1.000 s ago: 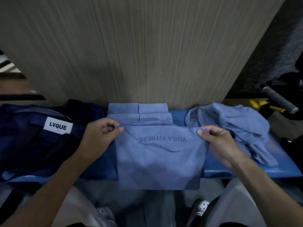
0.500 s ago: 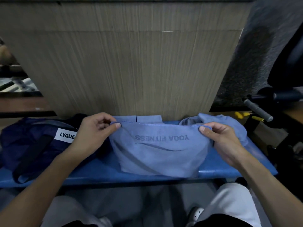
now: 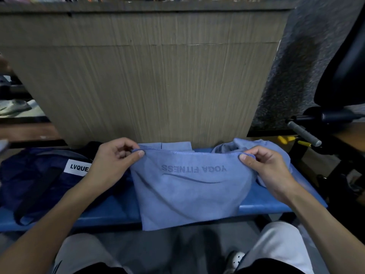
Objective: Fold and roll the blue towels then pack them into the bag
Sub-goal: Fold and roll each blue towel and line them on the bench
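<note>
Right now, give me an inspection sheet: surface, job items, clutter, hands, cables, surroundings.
Surface: blue bench.
Job's things: towel held by its top corners, draped over the bench's near edge, YOGA FITNESS print upside down; folded towels behind it; loose towel crumpled at right; navy bag at left, LVQUE label.
Clutter: yellow items far right, kind unclear.
Hands: left hand pinches the towel's left corner; right hand pinches the right corner.
Cables: nothing seen.
Surroundings: wood-grain panel behind the bench; grey bar at right.
</note>
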